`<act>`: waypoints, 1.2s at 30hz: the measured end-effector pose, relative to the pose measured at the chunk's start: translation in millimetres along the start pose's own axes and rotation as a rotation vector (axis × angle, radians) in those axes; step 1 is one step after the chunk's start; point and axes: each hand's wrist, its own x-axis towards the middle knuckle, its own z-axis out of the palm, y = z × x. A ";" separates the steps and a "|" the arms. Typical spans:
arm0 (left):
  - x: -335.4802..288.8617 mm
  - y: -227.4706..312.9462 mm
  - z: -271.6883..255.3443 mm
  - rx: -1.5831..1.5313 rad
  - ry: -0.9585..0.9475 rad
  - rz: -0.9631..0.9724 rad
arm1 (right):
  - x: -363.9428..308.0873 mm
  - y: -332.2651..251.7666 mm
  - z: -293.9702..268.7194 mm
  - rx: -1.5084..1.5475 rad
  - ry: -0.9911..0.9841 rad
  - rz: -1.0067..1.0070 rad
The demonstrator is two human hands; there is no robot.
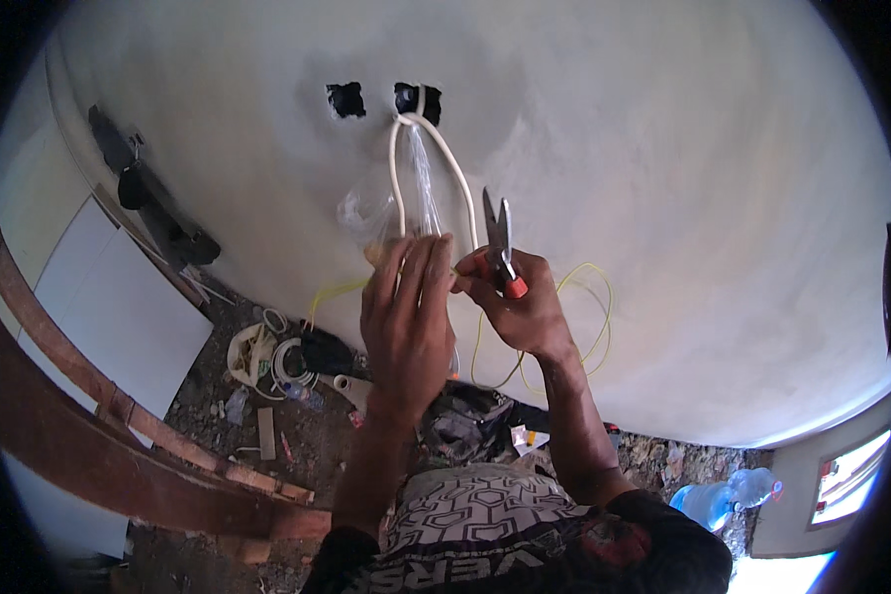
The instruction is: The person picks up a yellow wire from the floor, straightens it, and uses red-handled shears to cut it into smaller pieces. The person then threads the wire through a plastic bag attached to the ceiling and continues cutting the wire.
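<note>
A white cable (455, 168) comes out of the right-hand hole in the wall and hangs in a loop, with a clear plastic bag or film (421, 173) bunched between its two sides. My left hand (406, 317) is closed over the cable's left side, its fingertips hiding the lower part. Close beside it, my right hand (520, 307) grips red-handled pliers (501, 233), jaws pointing up and parted, cutting nothing. The thumb and forefinger of that hand pinch near the cable's other side. Thin yellow-green wire (604, 297) shows on both sides of my hands and hangs in loose loops at the right.
A second square hole (346, 100) opens in the plastered wall. Down at the left, a coil of white cable (292, 364) and a sack (251, 354) lie on rubble. Wooden beams (99, 386) cross the left side. A large water bottle (708, 503) lies at lower right.
</note>
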 end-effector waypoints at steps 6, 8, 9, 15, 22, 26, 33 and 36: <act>-18.0 15.4 -6.2 -0.084 -0.501 -0.081 | -37.0 14.2 -22.9 0.009 -0.129 0.034; -29.0 21.5 -5.4 -0.146 -0.504 -0.090 | -47.1 12.6 -33.9 0.008 -0.185 0.039; -34.2 24.4 -6.3 -0.176 -0.506 -0.096 | -52.3 17.6 -36.3 0.055 -0.210 0.055; -70.2 48.9 -24.3 -0.278 -0.654 -0.292 | -75.2 26.8 -50.6 -0.001 -0.425 0.082; -125.8 62.5 -36.8 -0.305 -0.675 -0.490 | -91.7 62.5 -39.4 -0.022 -0.656 0.178; -156.0 72.5 -51.7 -0.212 -0.667 -0.522 | -101.3 69.7 -19.4 0.040 -0.786 0.245; -236.8 58.1 -66.3 -0.370 -0.800 -0.738 | -133.0 120.8 35.6 -0.054 -1.019 0.205; -260.1 51.5 -74.2 -0.388 -0.924 -0.907 | -145.9 139.7 58.8 -0.070 -1.118 0.275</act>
